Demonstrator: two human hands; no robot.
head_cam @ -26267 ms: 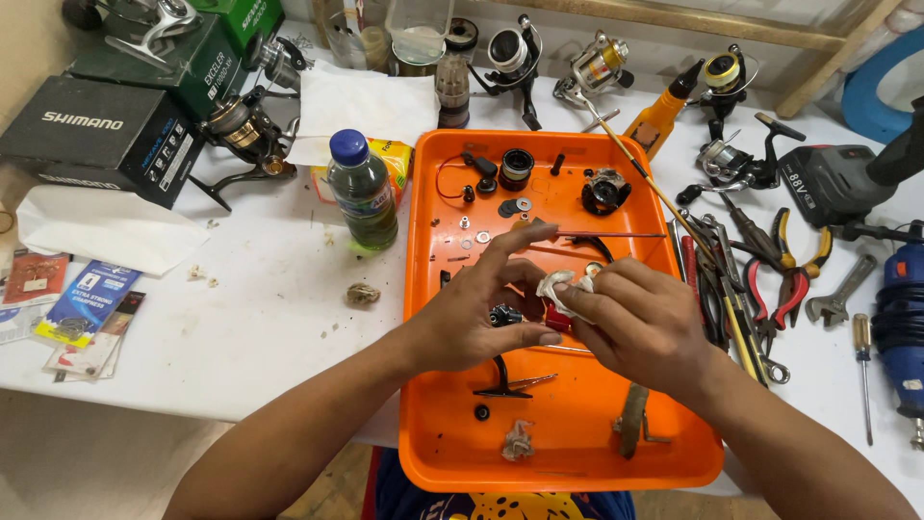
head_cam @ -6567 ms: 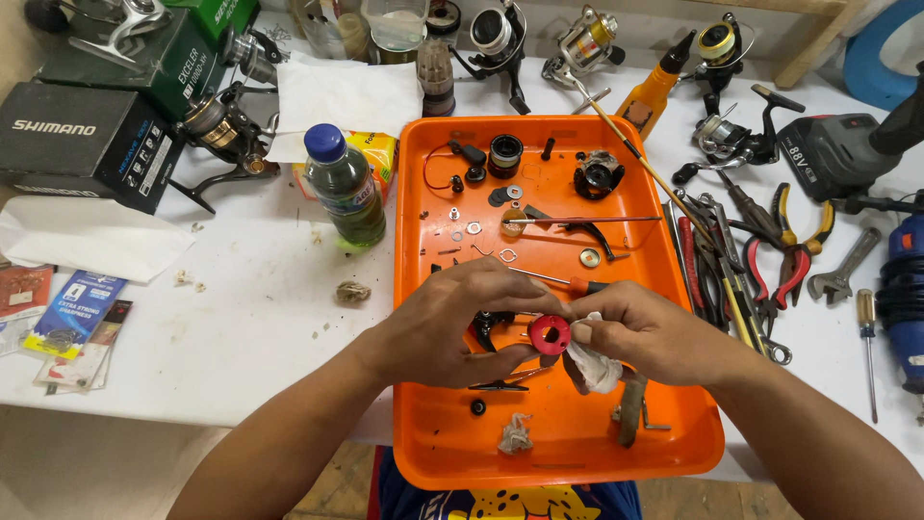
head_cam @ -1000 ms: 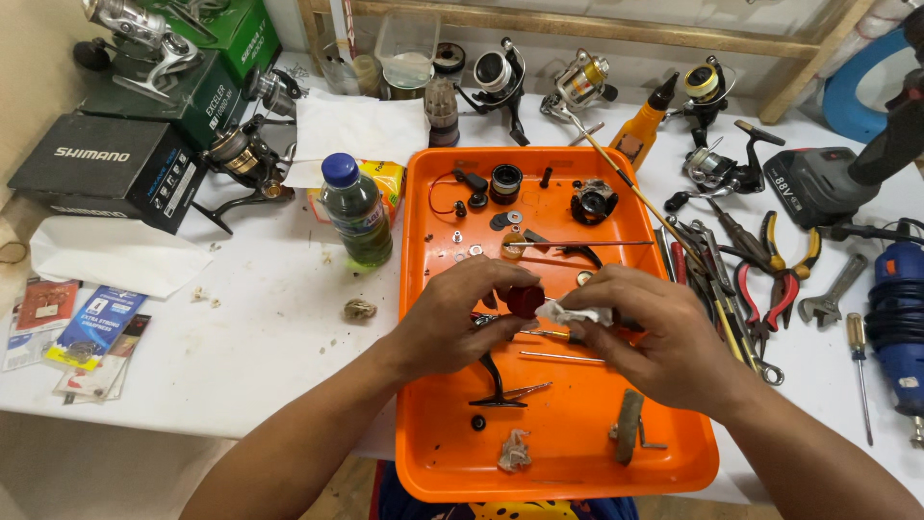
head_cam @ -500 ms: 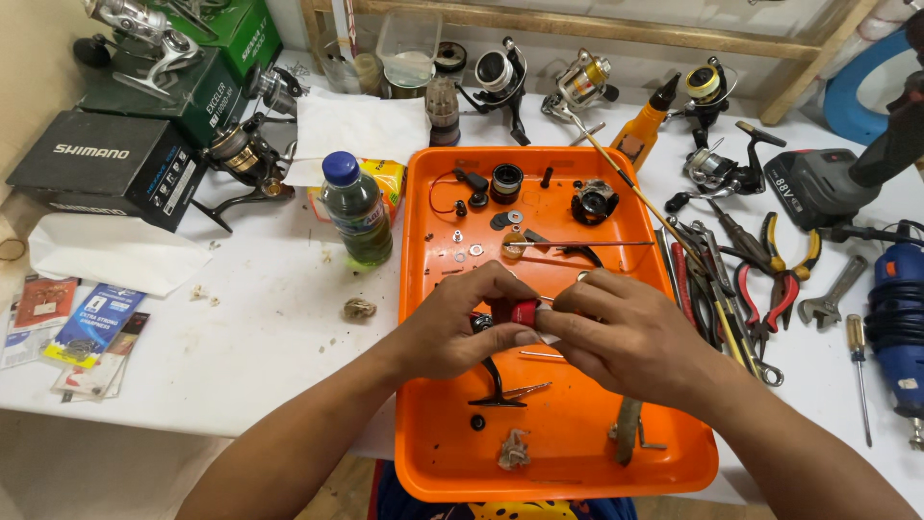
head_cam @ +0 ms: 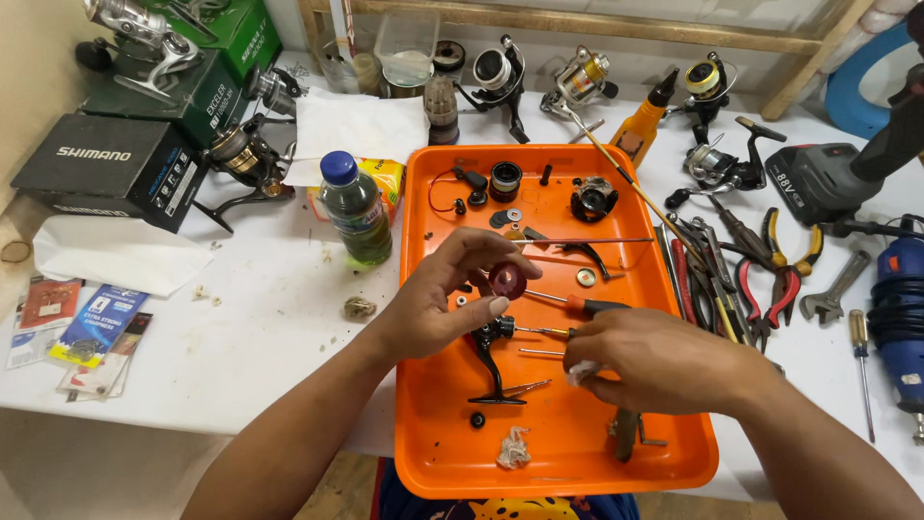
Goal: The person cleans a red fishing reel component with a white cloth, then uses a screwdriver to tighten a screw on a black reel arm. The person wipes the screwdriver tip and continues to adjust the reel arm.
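Observation:
My left hand (head_cam: 452,294) holds a small dark red round part (head_cam: 507,280) between thumb and fingers, above the orange tray (head_cam: 452,453). Lower and to the right, my right hand (head_cam: 654,361) pinches a small white piece of cloth or tissue (head_cam: 581,369) over the tray. A black reel handle arm (head_cam: 489,361) lies on the tray below my left hand. A screwdriver with a red and black grip (head_cam: 582,305) lies between the two hands. Small washers, a black spool (head_cam: 505,179) and a black reel body part (head_cam: 594,199) rest at the tray's far end.
A green bottle with a blue cap (head_cam: 354,207) stands left of the tray. Black and green boxes (head_cam: 106,169) with fishing reels sit at the far left. Pliers and wrenches (head_cam: 770,274), a drill (head_cam: 900,318) and more reels (head_cam: 500,77) crowd the right and back. A crumpled wad (head_cam: 514,448) lies near the tray's front.
My hands have parted: the left one has lifted the red round part up and left, while the right one has dropped lower with the white piece.

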